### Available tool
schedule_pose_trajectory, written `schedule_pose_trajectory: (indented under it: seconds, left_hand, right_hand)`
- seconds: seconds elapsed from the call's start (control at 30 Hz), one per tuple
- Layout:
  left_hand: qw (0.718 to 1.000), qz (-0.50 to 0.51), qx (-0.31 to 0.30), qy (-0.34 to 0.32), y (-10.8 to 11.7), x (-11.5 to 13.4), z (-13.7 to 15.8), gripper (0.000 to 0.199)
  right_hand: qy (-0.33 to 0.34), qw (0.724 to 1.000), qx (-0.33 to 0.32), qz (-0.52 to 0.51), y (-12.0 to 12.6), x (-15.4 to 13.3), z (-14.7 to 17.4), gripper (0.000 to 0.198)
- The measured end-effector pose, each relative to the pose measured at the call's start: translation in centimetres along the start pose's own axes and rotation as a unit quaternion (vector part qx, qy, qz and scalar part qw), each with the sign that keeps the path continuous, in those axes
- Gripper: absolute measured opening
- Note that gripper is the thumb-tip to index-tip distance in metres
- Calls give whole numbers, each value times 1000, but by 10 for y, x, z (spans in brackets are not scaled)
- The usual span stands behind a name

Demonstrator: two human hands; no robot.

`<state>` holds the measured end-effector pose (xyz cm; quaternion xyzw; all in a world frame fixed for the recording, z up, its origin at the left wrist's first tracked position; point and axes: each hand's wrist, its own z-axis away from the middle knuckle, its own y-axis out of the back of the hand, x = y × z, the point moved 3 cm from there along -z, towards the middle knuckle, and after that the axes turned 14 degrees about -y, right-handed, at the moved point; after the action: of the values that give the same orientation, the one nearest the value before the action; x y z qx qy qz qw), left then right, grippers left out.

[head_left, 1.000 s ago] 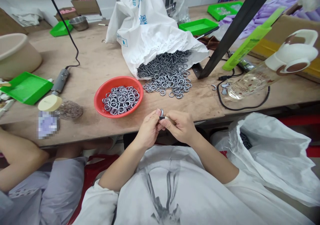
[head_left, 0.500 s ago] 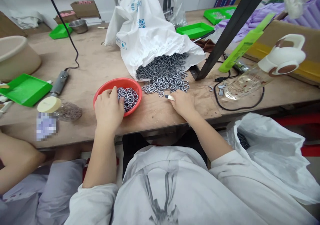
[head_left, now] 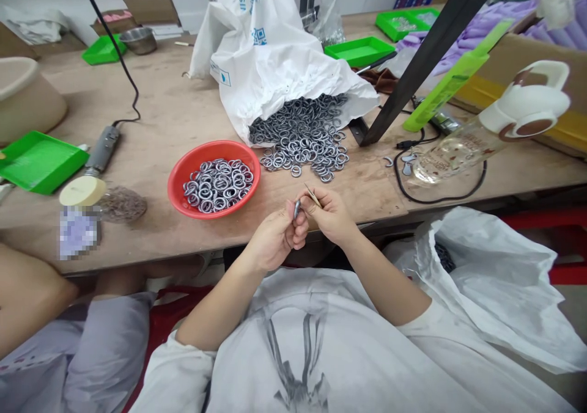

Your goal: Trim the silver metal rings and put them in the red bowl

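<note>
My left hand [head_left: 273,237] pinches a small grey ring [head_left: 296,209] in front of the table edge. Close against it, my right hand [head_left: 337,219] grips a slim small knife [head_left: 313,195], its point directed up and left. The fingertips of both hands meet around the ring, so part of it is hidden. Left of my hands stands a red bowl [head_left: 175,188] holding many grey rings [head_left: 219,186]. Beyond my hands, a heap of similar rings [head_left: 306,147] spills from the mouth of a white sack [head_left: 279,65] onto the table.
A black metal post [head_left: 415,65] slants up at right, beside a clear bottle [head_left: 452,150] and a looped cable [head_left: 440,200]. At left lie a jar [head_left: 121,204], a grey handheld tool [head_left: 103,150] and a green tray [head_left: 41,162]. Another person's arm [head_left: 32,285] is at lower left.
My left hand has left the red bowl and come right to meet my right hand, now holding a ring. My right hand has drawn slightly back from the heap, its knife turned.
</note>
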<state>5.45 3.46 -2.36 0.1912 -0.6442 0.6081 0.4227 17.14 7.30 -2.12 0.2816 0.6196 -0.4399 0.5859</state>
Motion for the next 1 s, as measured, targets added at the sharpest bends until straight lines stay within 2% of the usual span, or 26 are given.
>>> schedule_pose_trajectory:
  seconds: [0.07, 0.13, 0.23, 0.33, 0.43, 0.6, 0.7, 0.8, 0.9, 0.97, 1.0]
  left_hand:
    - [998, 11, 40, -36, -2, -1, 0, 62]
    - [994, -13, 66, -82, -2, 0, 1, 60]
    - [989, -40, 65, -128, -1, 3, 1, 56]
    - [990, -22, 61, -128, 0, 5, 0, 56]
    - [988, 6, 105, -114, 1, 5, 0, 58]
    - [987, 17, 127, -101, 0, 3, 0, 61]
    - [987, 24, 127, -98, 0, 2, 0, 60]
    - [989, -3, 90, -115, -2, 1, 5, 57]
    - [987, -70, 2, -147, -5, 6, 14, 54]
    - [971, -153, -26, -184, 2, 19, 18, 50]
    - [951, -221, -12, -216, 9, 30, 19, 47]
  right_hand:
    - [25, 999, 34, 28, 1, 2, 1, 41]
    - [14, 998, 43, 45, 1, 3, 1, 45]
    - [28, 992, 89, 83, 2, 1, 3, 45]
    - [114, 959, 130, 224, 0, -9, 12, 46]
    - [152, 915, 108, 357, -8, -14, 22, 44]
    - [168, 874, 134, 436, -13, -18, 28, 46]
    - [171, 865, 133, 452, -14, -19, 26, 46]
    - [146, 882, 131, 429, -4, -14, 19, 48]
    - [50, 898, 194, 392, 22, -4, 3, 55]
    - [-7, 890, 221, 399, 38, 2, -9, 57]
    - [-20, 879, 225, 419, 43, 3, -16, 54]
